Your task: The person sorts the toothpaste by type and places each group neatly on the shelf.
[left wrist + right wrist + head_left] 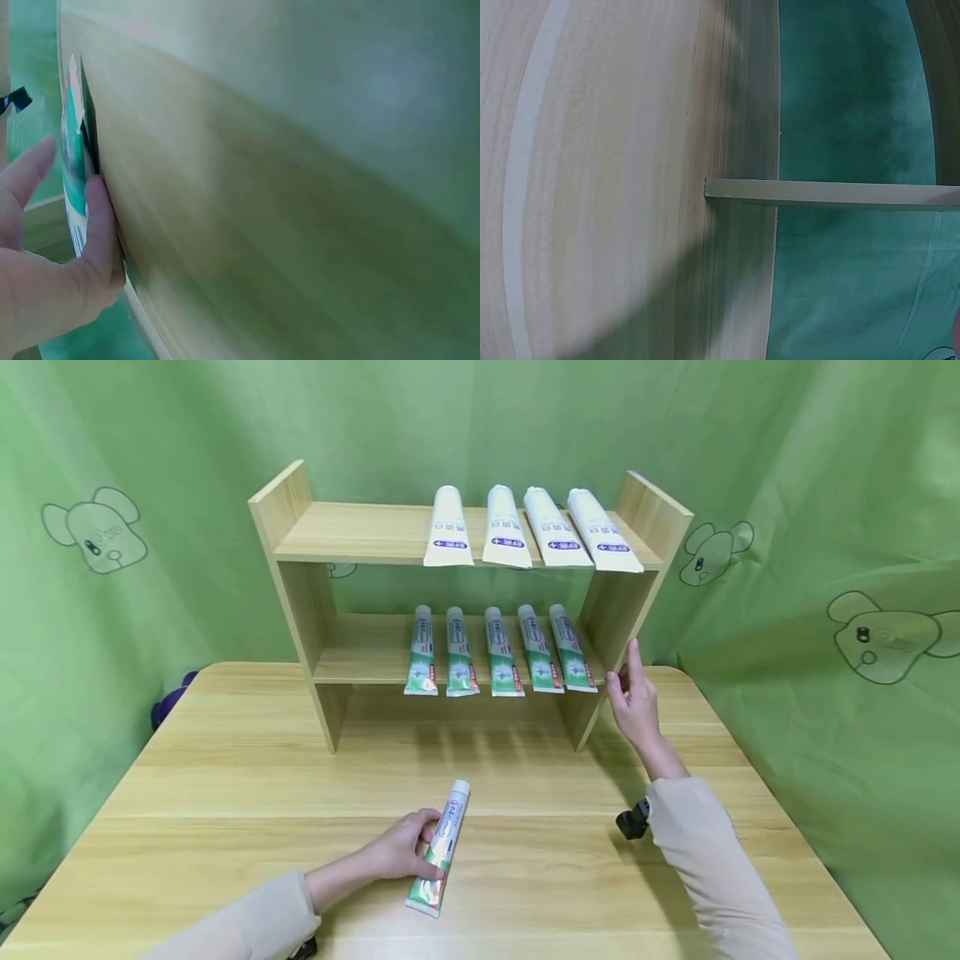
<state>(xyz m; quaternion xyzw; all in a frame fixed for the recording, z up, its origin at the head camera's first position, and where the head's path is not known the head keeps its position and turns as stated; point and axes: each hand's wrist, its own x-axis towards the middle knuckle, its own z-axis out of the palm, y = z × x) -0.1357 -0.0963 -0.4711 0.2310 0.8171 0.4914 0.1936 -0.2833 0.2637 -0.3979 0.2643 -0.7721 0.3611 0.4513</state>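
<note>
My left hand (pixel 401 849) grips a green-and-white toothpaste tube (pixel 447 829) low over the front of the table, its white cap pointing toward the shelf. In the left wrist view that tube (pixel 73 150) is seen edge-on close to the tabletop, with fingers on it. At the right side panel of a two-tier wooden shelf (pixel 352 531), my right hand (pixel 637 706) touches the front edge, index finger straight up. Several matching toothpaste tubes (pixel 501 647) lie in a row on the middle board. Several white tubes (pixel 507 527) lie on the top board.
The shelf stands toward the back of a wooden table (pixel 225 810). Green curtain (pixel 480 427) with mouse drawings hangs behind and at both sides. A dark purple object (pixel 171 702) shows past the table's left edge. The right wrist view shows a shelf leg (pixel 832 193) on the tabletop.
</note>
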